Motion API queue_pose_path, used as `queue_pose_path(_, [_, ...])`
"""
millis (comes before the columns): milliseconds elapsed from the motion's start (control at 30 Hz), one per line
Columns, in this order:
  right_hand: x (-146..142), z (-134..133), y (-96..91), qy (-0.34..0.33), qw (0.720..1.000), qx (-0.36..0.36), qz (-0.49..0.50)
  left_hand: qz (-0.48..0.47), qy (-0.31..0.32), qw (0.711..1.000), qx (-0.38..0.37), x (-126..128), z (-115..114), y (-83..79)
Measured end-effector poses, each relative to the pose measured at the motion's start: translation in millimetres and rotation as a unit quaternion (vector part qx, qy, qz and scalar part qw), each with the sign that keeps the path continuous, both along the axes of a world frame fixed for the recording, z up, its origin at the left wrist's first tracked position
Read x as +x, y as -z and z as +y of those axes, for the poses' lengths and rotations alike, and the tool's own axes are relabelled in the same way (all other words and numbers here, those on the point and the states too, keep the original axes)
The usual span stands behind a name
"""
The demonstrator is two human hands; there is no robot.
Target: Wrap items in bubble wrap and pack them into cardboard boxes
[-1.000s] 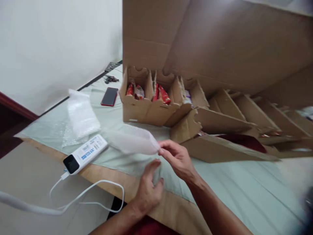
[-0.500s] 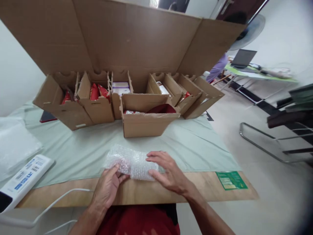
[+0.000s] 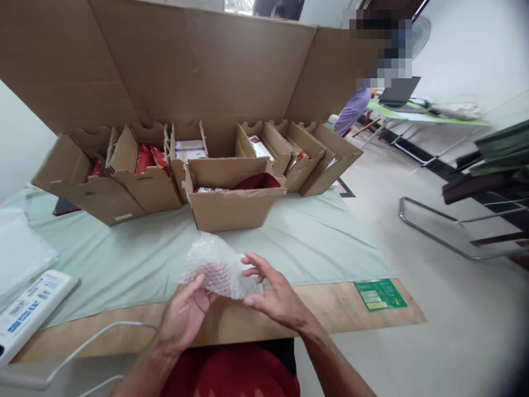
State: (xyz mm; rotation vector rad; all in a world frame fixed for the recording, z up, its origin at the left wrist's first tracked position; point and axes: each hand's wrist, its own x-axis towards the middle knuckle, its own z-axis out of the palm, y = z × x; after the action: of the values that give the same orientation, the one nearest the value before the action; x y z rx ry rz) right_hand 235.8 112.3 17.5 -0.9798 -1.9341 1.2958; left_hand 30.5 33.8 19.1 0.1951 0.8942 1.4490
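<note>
A clear bubble-wrap pouch [image 3: 212,264] is lifted a little above the table's front edge, held between both hands. My left hand [image 3: 182,314] grips its lower left side with thumb and fingers closed on it. My right hand [image 3: 270,292] holds its right end, fingers curled around the wrap. Just behind it stands a small open cardboard box [image 3: 233,196] with something dark red inside.
A row of small cardboard boxes [image 3: 136,176] with red packets sits under a big raised cardboard flap [image 3: 185,66]. A white power strip [image 3: 28,311] and cable lie at left beside plastic bags [image 3: 20,248]. A green cloth [image 3: 322,242] covers the table. A person sits far back right.
The camera swung right to face the boxes. The bubble wrap went from held out at left, to lying on the table, to raised and crumpled between both hands.
</note>
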Motion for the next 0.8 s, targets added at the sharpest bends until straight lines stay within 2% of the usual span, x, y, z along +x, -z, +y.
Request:
queue_pose_path(67, [-8,-2,4.3,-0.006,1.0,-0.015,-0.008,-0.016,0.017,1.0,0.015,4,2,-4.2])
queue_pose_path(100, [-9,-2,7.4,0.018,1.0,-0.023,0.001,-0.016,0.015,1.0,0.016,2,3,-6.2])
queue_pose_path(167, [-3,3,13.7,0.11,0.992,-0.048,0.05,0.003,-0.013,1.0,0.009,-7,1,-8.5])
queue_pose_path(267, [20,11,20.2,0.261,0.953,-0.075,0.133,0.059,-0.076,0.995,-0.018,-30,-4,-4.0])
queue_pose_path(333, [36,14,23.0,0.316,0.935,-0.079,0.143,0.119,-0.119,0.985,-0.048,-46,-8,4.6])
queue_pose_path(433, [51,14,29.4,0.325,0.939,-0.071,0.089,0.202,-0.158,0.962,-0.091,-61,-14,20.6])
queue_pose_path(533, [62,16,40.9,0.31,0.95,0.009,-0.024,0.284,-0.164,0.936,-0.128,-70,-21,30.6])
queue_pose_path(600, [69,22,48.6,0.299,0.945,0.092,-0.098,0.369,-0.185,0.901,-0.137,-73,-26,31.5])
queue_pose_path(667, [73,29,51.7,0.28,0.938,0.156,-0.135,0.472,-0.215,0.846,-0.126,-73,-30,29.1])
queue_pose_path(733, [71,35,46.9,0.257,0.939,0.185,-0.13,0.596,-0.211,0.77,-0.078,-67,-30,25.4])
queue_pose_path(800, [64,37,33.9,0.22,0.953,0.186,-0.095,0.714,-0.15,0.684,0.008,-57,-24,21.4])
